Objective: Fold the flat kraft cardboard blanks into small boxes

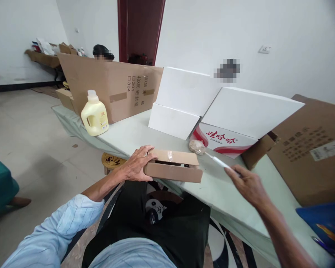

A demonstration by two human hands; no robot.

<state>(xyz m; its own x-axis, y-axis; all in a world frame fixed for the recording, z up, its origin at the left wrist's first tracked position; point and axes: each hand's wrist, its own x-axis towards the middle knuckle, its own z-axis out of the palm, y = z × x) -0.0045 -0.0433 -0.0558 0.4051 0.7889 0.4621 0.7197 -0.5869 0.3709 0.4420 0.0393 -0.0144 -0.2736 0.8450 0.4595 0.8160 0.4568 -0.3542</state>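
Observation:
A small brown cardboard box [173,173] lies near the front edge of the table, its top flap partly raised over a dark gap. My left hand [138,163] grips its left end, thumb in front and fingers over the top. In my right hand [247,184] is a slim tool with a white handle [222,163], pointing up and left. Its narrow tip reaches close to a beige lump in clear plastic [197,147]; whether they touch I cannot tell. This lump sits just behind the box's right end.
Behind stand white cartons [174,121], a red-and-white printed carton [226,137] and large brown cartons [128,91]. A yellow detergent jug [95,115] is at the table's left edge. Blue packaging [324,223] lies at the right. People's heads show beyond the cartons.

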